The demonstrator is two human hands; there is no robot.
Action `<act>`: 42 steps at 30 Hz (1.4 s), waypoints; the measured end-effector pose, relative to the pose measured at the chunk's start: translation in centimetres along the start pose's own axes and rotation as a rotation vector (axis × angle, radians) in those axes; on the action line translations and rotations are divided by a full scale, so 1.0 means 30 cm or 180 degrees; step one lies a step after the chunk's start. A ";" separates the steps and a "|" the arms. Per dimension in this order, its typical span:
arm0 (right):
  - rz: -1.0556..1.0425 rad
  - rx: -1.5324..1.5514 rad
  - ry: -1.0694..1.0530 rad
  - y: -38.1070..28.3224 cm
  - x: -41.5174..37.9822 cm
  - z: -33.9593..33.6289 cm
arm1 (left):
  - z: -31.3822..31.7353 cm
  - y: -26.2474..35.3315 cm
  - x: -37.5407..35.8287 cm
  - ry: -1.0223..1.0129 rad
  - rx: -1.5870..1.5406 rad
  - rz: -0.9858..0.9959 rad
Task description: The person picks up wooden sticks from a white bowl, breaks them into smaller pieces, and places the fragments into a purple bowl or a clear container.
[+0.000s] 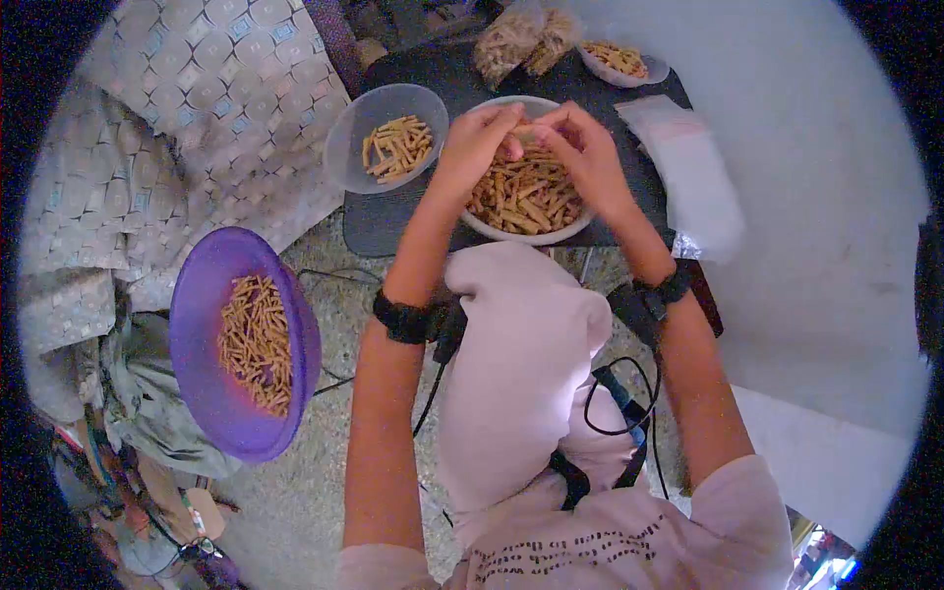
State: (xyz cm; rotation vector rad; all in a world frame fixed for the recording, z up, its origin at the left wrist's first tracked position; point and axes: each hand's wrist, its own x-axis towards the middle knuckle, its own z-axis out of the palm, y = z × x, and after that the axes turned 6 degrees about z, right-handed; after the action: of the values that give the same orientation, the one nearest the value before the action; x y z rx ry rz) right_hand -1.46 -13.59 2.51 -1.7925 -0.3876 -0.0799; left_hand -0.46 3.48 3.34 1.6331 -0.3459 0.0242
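Note:
Over a white bowl [521, 239] filled with brown stick-shaped snack pieces [528, 197], both hands meet near the far rim. My left hand [479, 143] has its fingers closed in a pinch. Facing it, my right hand [582, 147] also pinches, its fingertips close to those of the left. What lies between the fingertips is too small and covered to make out. Just left of the white bowl stands a translucent plastic bowl [344, 157] with a smaller heap of similar sticks [400, 147].
A purple basin [202, 295] of thin sticks stands at lower left. Filled plastic bags [508, 44] and a small bowl [654, 71] sit at the table's [383, 221] far side. White plastic bags [688, 167] lie at right. Cables [629, 428] hang near my knees.

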 end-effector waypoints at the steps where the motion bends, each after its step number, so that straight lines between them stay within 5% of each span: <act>1: 0.0055 0.0013 -0.0019 0.008 0.012 -0.003 | -0.004 -0.002 -0.001 0.0008 -0.0035 0.0036; 8: 0.0214 0.0417 -0.0153 0.011 0.030 0.001 | 0.001 -0.084 0.021 0.0730 -0.0397 0.0429; 11: -0.0001 -0.0528 -0.0051 0.021 0.019 0.025 | 0.001 -0.067 0.020 0.1223 -0.0832 0.0265; 14: 0.0099 -0.1335 -0.1055 0.006 0.011 0.033 | -0.001 -0.081 0.031 0.1633 -0.1173 0.0502; 17: -0.1214 -0.2592 -0.0753 0.029 -0.012 0.065 | -0.003 -0.058 0.019 0.1861 -0.1310 0.0289; 20: -0.1390 -0.2435 -0.0671 0.033 -0.006 0.065 | -0.014 -0.048 0.012 0.2010 -0.1200 0.0190; 26: 0.0517 -0.1131 -0.1407 -0.031 0.005 0.043 | -0.024 -0.071 0.013 0.2263 -0.1881 0.0905; 31: 0.0158 -0.0143 -0.0436 -0.020 0.019 0.027 | -0.004 -0.043 0.002 0.2795 -0.1838 0.1318; 34: 0.0092 0.0120 -0.0073 0.002 0.027 0.006 | 0.000 0.009 -0.025 0.1964 -0.1575 0.0500; 37: 0.0121 0.0482 0.0126 0.025 0.030 -0.009 | 0.021 -0.031 0.005 0.0868 -0.0199 0.0879; 42: 0.0144 0.0822 0.0086 0.022 0.034 -0.007 | 0.037 -0.039 -0.002 0.0168 -0.0084 0.0734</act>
State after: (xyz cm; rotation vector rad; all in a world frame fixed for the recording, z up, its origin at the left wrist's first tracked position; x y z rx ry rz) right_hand -0.27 -13.69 2.23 -1.5429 -0.3226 -0.0209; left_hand -0.44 2.46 2.07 1.5565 -0.4904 0.2356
